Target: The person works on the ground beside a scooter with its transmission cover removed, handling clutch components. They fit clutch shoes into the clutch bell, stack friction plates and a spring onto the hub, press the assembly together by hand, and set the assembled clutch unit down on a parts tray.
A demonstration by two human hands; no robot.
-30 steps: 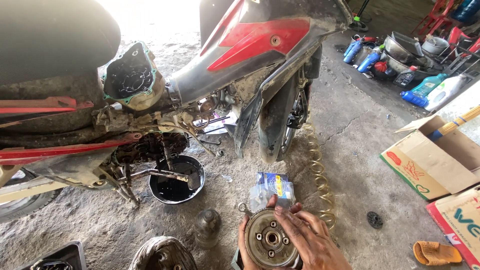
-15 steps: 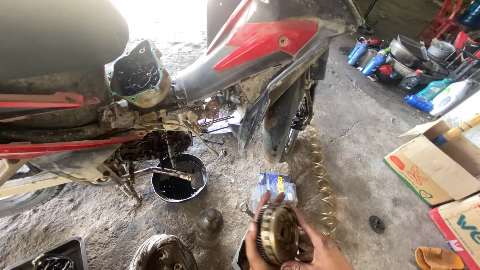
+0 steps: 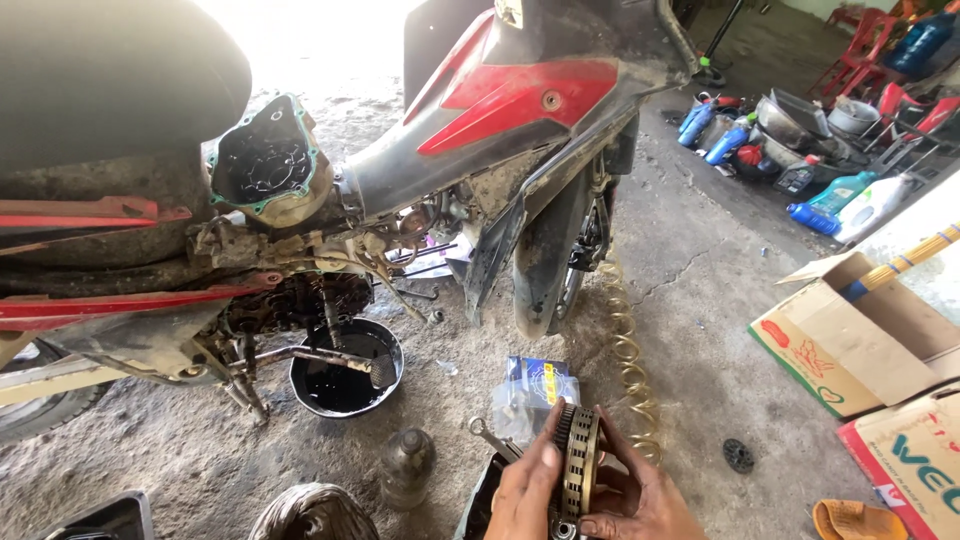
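Both hands [image 3: 590, 495] hold clutch pack [image 3: 578, 462]; oil pan [image 3: 345, 368] w/ dark oil.

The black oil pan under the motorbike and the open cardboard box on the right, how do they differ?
The oil pan is round, black and low; the cardboard box is squarish, brown and taller, with its flaps open. The pan holds dark liquid, while a yellow-striped stick pokes out of the box. The pan sits under the motorbike; the box stands apart from it, off to the right. Both rest on the concrete floor.
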